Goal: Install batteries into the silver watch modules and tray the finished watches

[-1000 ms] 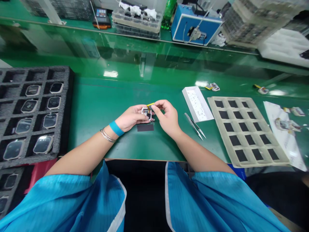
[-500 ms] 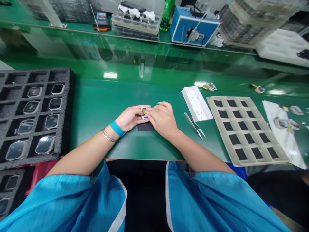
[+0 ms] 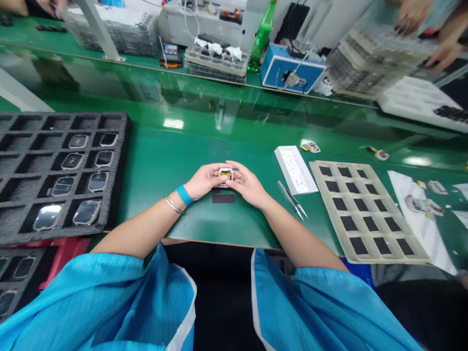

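Both my hands meet at the middle of the green bench around a small watch case (image 3: pixel 225 174) with a yellow part showing on top. My left hand (image 3: pixel 204 182) grips it from the left with curled fingers. My right hand (image 3: pixel 247 185) pinches it from the right, thumb and fingertips on its edge. Just below the hands a small black rectangular pad (image 3: pixel 223 198) lies flat on the bench.
A black foam tray (image 3: pixel 109 192) with watch faces sits at the left. Tweezers (image 3: pixel 291 200), a white box (image 3: pixel 295 169) and a beige tray (image 3: pixel 365 214) of black pads lie to the right. Another person's hands (image 3: pixel 435 36) work at the far right.
The right hand held a yellow strip above the case, then pressed down over it; now both hands hold the case between them. The view has tilted up.
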### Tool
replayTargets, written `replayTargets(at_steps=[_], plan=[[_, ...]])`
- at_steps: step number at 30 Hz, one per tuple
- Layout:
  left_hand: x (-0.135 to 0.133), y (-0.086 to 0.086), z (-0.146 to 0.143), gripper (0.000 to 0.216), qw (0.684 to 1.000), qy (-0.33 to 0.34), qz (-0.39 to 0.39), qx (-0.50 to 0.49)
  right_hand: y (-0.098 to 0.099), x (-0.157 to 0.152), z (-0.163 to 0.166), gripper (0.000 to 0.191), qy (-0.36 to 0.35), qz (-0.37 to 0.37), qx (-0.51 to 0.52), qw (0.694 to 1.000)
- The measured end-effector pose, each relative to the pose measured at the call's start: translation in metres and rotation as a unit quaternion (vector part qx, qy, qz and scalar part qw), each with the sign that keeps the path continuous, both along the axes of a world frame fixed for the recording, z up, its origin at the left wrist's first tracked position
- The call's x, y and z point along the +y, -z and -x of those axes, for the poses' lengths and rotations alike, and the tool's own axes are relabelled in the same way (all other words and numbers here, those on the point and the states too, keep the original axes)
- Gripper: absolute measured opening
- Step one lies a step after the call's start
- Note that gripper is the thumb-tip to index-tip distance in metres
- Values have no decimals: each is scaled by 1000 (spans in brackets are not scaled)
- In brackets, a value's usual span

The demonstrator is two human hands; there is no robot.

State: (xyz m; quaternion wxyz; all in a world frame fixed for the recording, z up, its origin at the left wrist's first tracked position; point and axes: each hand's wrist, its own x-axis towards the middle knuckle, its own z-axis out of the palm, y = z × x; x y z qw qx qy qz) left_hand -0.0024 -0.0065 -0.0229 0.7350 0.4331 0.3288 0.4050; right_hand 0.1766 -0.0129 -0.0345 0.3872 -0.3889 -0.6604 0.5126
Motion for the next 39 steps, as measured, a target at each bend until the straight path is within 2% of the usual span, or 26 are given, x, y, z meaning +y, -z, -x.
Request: replayTargets(at_steps=[4, 8, 12, 14, 16, 18, 20, 22, 23, 25, 27, 30, 33, 39], plan=[[5, 2, -6, 39, 998, -14, -59, 17, 7, -3, 6, 64, 51, -30, -4, 998], [5, -7, -11, 21, 989, -18, -136, 49, 6, -9, 14, 66, 119, -65, -16, 991], [-31, -25, 1, 29, 961, -30, -242, 131, -4, -38, 1, 67, 141, -89, -52, 985], [-57, -33, 25, 40, 971, -35, -218, 95, -2, -60, -22, 75, 148, -122, -126, 973], [-76, -43, 67, 49, 986, -74, -150, 15, 7, -80, -51, 70, 224, -181, -245, 926], [-79, -56, 120, 59, 984, -146, -95, -32, 19, -96, -75, 62, 295, -236, -346, 859], [-63, -71, 172, 63, 973, -216, -86, 1, 30, -105, -89, 59, 337, -256, -386, 820], [-31, -83, 212, 63, 933, -301, -119, 155, 35, -108, -91, 55, 362, -259, -396, 803], [-12, -87, 226, 63, 893, -335, -137, 266, 36, -108, -89, 53, 374, -259, -397, 797], [24, -90, 242, 61, 807, -369, -156, 434, 35, -107, -84, 50, 398, -266, -396, 783], [52, -87, 247, 58, 755, -378, -152, 514, 34, -107, -80, 46, 419, -280, -387, 772], [78, -78, 247, 50, 715, -383, -122, 572, 33, -109, -78, 39, 436, -308, -373, 759], [90, -69, 248, 44, 683, -383, -91, 615, 34, -111, -78, 33, 453, -330, -369, 741], [102, -55, 256, 56, 644, -360, -90, 669, 30, -114, -73, 29, 473, -317, -376, 731]])
